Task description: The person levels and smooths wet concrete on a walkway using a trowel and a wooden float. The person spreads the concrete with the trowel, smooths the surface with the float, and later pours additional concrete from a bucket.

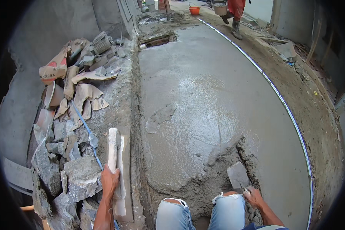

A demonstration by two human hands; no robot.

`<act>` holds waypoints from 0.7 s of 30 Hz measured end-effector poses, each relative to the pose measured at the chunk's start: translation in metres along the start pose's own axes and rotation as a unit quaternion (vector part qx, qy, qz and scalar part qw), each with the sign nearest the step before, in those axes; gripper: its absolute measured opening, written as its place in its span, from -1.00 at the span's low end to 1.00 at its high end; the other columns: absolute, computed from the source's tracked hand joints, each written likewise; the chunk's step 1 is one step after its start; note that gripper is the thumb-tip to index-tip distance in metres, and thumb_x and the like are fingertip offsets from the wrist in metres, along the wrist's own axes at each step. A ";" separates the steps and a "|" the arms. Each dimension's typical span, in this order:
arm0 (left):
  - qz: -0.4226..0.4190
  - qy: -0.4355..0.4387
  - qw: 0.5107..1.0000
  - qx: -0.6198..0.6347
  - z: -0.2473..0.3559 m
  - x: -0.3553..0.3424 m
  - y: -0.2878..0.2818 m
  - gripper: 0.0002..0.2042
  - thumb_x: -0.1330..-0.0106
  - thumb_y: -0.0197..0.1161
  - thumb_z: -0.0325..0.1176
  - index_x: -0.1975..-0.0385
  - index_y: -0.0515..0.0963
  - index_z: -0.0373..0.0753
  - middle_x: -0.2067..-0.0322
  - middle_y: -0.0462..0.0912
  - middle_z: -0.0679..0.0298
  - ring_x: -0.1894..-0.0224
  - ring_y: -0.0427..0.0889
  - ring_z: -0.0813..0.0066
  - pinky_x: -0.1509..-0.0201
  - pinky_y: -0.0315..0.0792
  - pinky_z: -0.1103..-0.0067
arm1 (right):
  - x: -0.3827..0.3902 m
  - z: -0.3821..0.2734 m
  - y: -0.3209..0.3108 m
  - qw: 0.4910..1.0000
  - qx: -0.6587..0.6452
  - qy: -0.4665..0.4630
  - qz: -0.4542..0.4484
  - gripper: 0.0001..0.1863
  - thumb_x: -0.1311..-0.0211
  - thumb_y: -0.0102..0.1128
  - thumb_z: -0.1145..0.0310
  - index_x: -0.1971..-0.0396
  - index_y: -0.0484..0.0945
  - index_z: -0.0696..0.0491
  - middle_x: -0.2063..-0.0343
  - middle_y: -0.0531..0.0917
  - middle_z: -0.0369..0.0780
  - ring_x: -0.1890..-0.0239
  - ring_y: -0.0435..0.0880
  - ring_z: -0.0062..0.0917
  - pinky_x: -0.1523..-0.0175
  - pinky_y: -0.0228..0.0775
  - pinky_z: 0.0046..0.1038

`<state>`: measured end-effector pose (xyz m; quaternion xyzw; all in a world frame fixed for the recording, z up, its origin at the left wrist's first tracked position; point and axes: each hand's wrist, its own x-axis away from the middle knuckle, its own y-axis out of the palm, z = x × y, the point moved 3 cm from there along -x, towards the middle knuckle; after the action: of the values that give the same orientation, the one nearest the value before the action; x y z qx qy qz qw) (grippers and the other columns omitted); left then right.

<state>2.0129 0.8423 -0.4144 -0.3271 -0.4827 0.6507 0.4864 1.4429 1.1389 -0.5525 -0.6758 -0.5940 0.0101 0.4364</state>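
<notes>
My left hand (pixel 110 178) is closed round the pale, cement-smeared handle of a long float (pixel 120 199). Its board lies lengthwise over the rough ledge left of the wet concrete (pixel 207 103). On the right, my right hand (pixel 253 196) grips a trowel (pixel 238 175) by its handle, near my knee. The trowel's grey, squarish blade is over the lumpy, unsmoothed concrete (pixel 203 186) in front of my knees. Farther off, the concrete surface is smooth and shiny, with a rougher patch (pixel 161 117) near its left side.
Broken stone (pixel 82 176), torn cement bags (pixel 53 69) and a blue pipe (pixel 84 124) lie at the left. A pale strip (pixel 274 88) edges the slab on the right. At the back, an orange bucket (pixel 194 10) stands near another person (pixel 235 11) with a grey bucket (pixel 219 7).
</notes>
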 end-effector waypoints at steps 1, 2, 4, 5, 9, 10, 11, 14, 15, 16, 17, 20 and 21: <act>0.012 0.019 1.000 0.014 -0.003 0.000 0.010 -0.55 -0.09 0.31 -0.21 0.14 0.43 -0.44 0.27 0.62 -0.25 0.16 0.62 -0.19 0.06 0.48 0.18 | 0.045 0.058 0.010 0.997 0.034 0.044 0.060 -0.67 -0.15 0.13 0.13 0.37 0.52 0.13 0.52 0.61 0.02 0.41 0.62 -0.09 0.26 0.42 -0.17; 0.032 0.030 0.999 -0.004 -0.012 0.003 0.012 -0.55 -0.07 0.31 -0.21 0.15 0.44 -0.42 0.30 0.63 -0.21 0.20 0.64 -0.15 0.09 0.49 0.19 | 0.098 0.091 0.019 0.995 0.016 0.010 0.102 -0.66 -0.10 0.18 0.19 0.29 0.50 0.17 0.39 0.61 0.03 0.29 0.61 -0.09 0.14 0.42 -0.20; 0.052 0.054 0.997 -0.008 -0.011 -0.001 0.023 -0.56 -0.05 0.32 -0.21 0.15 0.46 -0.40 0.32 0.64 -0.17 0.23 0.65 -0.11 0.12 0.50 0.21 | 0.179 0.142 0.032 0.981 0.000 0.104 0.164 -0.66 -0.09 0.19 0.23 0.25 0.49 0.18 0.35 0.59 0.03 0.25 0.59 -0.09 0.10 0.41 -0.21; 0.043 0.051 0.998 0.002 -0.011 -0.002 0.026 -0.57 -0.04 0.32 -0.21 0.17 0.47 -0.40 0.32 0.65 -0.15 0.23 0.66 -0.07 0.13 0.51 0.22 | 0.211 0.159 0.041 0.969 -0.011 0.159 0.189 -0.66 -0.09 0.19 0.24 0.23 0.48 0.18 0.33 0.58 0.03 0.23 0.58 -0.10 0.09 0.40 -0.21; 0.024 0.066 0.998 0.004 -0.011 0.003 0.016 -0.57 -0.02 0.33 -0.21 0.21 0.51 -0.43 0.30 0.65 -0.16 0.20 0.66 -0.06 0.11 0.51 0.23 | 0.296 0.194 0.079 0.918 -0.067 0.296 0.254 -0.63 -0.07 0.20 0.32 0.16 0.45 0.20 0.25 0.55 0.02 0.16 0.55 -0.11 0.02 0.36 -0.22; 0.010 0.079 0.997 0.000 -0.009 0.008 0.012 -0.54 -0.03 0.34 -0.18 0.20 0.49 -0.46 0.27 0.63 -0.22 0.15 0.64 -0.14 0.07 0.49 0.21 | 0.309 0.200 0.087 0.909 -0.080 0.309 0.269 -0.62 -0.06 0.21 0.34 0.14 0.45 0.21 0.24 0.54 0.02 0.14 0.54 -0.11 0.00 0.36 -0.22; 0.015 0.112 0.994 -0.013 -0.007 0.016 0.009 -0.53 -0.03 0.36 -0.18 0.19 0.49 -0.45 0.27 0.63 -0.22 0.16 0.64 -0.14 0.10 0.49 0.20 | 0.316 0.206 0.092 0.901 -0.089 0.316 0.285 -0.61 -0.06 0.21 0.36 0.12 0.44 0.21 0.22 0.53 0.02 0.12 0.53 -0.12 -0.01 0.35 -0.22; -0.044 0.179 0.982 -0.036 0.060 0.053 -0.013 -0.54 -0.02 0.38 -0.18 0.21 0.49 -0.42 0.29 0.62 -0.21 0.18 0.62 -0.17 0.12 0.47 0.17 | 0.319 0.208 0.094 0.884 -0.103 0.281 0.358 -0.57 -0.04 0.22 0.41 0.06 0.42 0.23 0.16 0.50 0.01 0.06 0.51 -0.13 -0.06 0.32 -0.23; -0.031 0.250 0.966 -0.062 0.090 0.056 -0.009 -0.55 -0.01 0.39 -0.18 0.22 0.48 -0.40 0.31 0.61 -0.20 0.19 0.61 -0.18 0.12 0.46 0.16 | 0.311 0.202 0.087 0.880 -0.100 0.246 0.393 -0.56 -0.03 0.22 0.43 0.05 0.41 0.23 0.14 0.50 0.01 0.04 0.50 -0.13 -0.08 0.32 -0.23; -0.022 0.313 0.945 -0.090 0.116 0.067 -0.008 -0.55 0.00 0.40 -0.19 0.22 0.47 -0.38 0.32 0.61 -0.19 0.20 0.60 -0.19 0.13 0.45 0.14 | 0.292 0.192 0.072 0.878 -0.094 0.184 0.432 -0.54 -0.03 0.23 0.45 0.03 0.40 0.23 0.12 0.49 0.01 0.02 0.49 -0.13 -0.10 0.31 -0.23; -0.024 0.380 0.921 -0.084 0.150 0.083 -0.010 -0.55 0.00 0.40 -0.19 0.22 0.45 -0.36 0.33 0.60 -0.17 0.21 0.58 -0.19 0.14 0.43 0.14 | 0.269 0.171 0.049 0.877 -0.085 0.111 0.460 -0.53 -0.02 0.23 0.47 0.01 0.40 0.24 0.10 0.48 0.01 0.01 0.48 -0.14 -0.12 0.30 -0.23; -0.014 0.575 0.811 -0.109 0.241 0.123 0.000 -0.63 0.01 0.37 -0.18 0.33 0.44 -0.28 0.38 0.61 -0.04 0.25 0.60 -0.07 0.14 0.43 0.18 | 0.170 0.020 -0.057 0.860 -0.034 -0.179 0.476 -0.40 0.03 0.33 0.53 -0.09 0.37 0.21 0.01 0.47 0.00 -0.08 0.44 -0.11 -0.20 0.26 -0.22; -0.020 0.607 0.780 -0.152 0.245 0.128 0.006 -0.63 0.00 0.36 -0.19 0.31 0.43 -0.26 0.35 0.62 0.01 0.24 0.60 -0.01 0.13 0.43 0.21 | 0.139 -0.044 -0.068 0.843 0.038 -0.289 0.452 -0.34 0.05 0.38 0.49 -0.13 0.36 0.18 -0.03 0.46 0.00 -0.12 0.41 -0.11 -0.23 0.23 -0.22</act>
<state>1.7514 0.8878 -0.3364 -0.7146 -0.1869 0.2261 0.6351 1.4534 1.2201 -0.4141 -0.8186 -0.3213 0.4233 0.2178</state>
